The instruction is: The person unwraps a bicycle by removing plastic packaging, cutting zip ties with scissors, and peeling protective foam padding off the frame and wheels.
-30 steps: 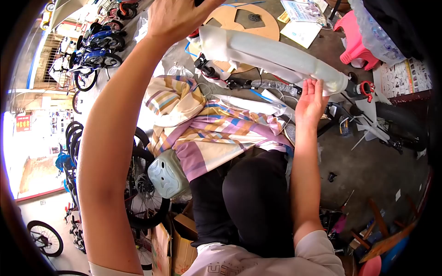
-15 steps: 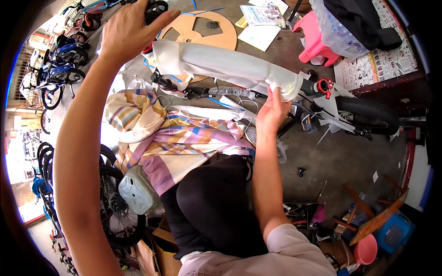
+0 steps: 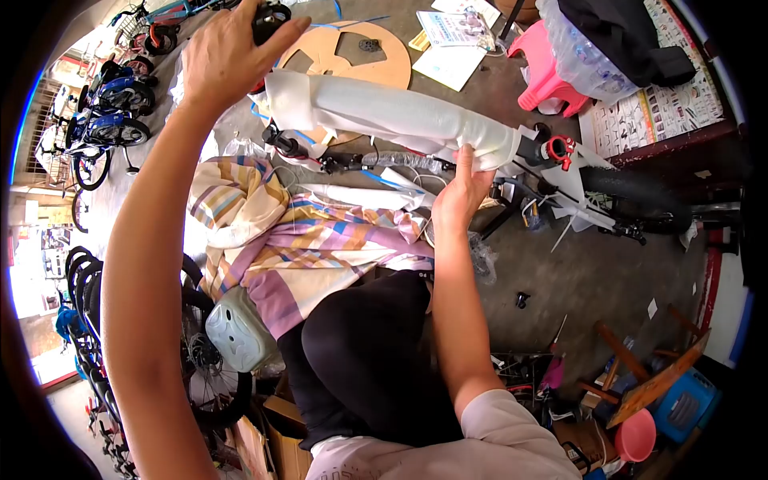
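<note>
A bicycle frame tube wrapped in white foam (image 3: pixel 392 108) lies across the upper middle. My right hand (image 3: pixel 464 190) grips the foam near its right end, thumb on top and fingers underneath. At the upper left my left hand (image 3: pixel 228 56) is around a black part (image 3: pixel 270 22) just beyond the tube's left end; its fingers are partly hidden. A red clamp (image 3: pixel 560 152) sits right of the foam. Below the tube, a plaid cloth (image 3: pixel 320 240) covers the area beside my knees.
A helmet-like pale shell (image 3: pixel 240 330) hangs by a wheel at the left. Cut cardboard (image 3: pixel 384 48), papers (image 3: pixel 450 64) and a pink stool (image 3: pixel 544 68) are beyond the tube. Parked bikes (image 3: pixel 116 120) stand left; a wooden stool (image 3: pixel 656 380) and pink basin (image 3: pixel 636 434) lie lower right.
The view has shifted, so the scene sits further left than a second ago. My right hand has gone from flat against the foam to gripping it, and has slid slightly left.
</note>
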### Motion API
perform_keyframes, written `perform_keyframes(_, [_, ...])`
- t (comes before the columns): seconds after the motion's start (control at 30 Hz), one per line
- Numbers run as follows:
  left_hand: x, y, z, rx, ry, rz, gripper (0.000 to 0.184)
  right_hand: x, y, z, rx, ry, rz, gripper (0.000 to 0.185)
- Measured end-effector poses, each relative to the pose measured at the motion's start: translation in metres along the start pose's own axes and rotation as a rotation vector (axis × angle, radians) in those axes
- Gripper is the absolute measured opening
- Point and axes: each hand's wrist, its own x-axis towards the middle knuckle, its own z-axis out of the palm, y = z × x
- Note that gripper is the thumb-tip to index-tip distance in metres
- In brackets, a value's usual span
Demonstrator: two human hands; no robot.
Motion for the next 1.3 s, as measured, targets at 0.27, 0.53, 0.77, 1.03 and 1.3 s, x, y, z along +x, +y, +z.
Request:
perform_keyframes(0.27, [-0.001,0.009,0.0,0.066,0.056,-0.03,0.064,0.0,-0.001,-0.008,-0.115,-0.195,-0.033,0.03])
perform_keyframes(0.53, [0.002,0.0,0.015,0.061,0.203,0.024,0.062,-0.009,-0.004,-0.001,0.101,-0.114,0.048,0.04])
perform_keyframes(0.77, [-0.002,0.01,0.009,0.083,0.132,-0.024,0.06,-0.003,-0.002,-0.003,0.179,-0.198,0.072,0.03])
perform_keyframes(1.03, [-0.002,0.005,0.014,0.082,0.233,0.009,0.057,0.002,-0.018,0.007,0.16,-0.173,0.123,0.024])
perform_keyframes(1.3, [0.005,0.009,0.012,0.108,0.214,-0.002,0.06,-0.069,-0.01,0.03,-0.122,-0.041,0.423,0.067])
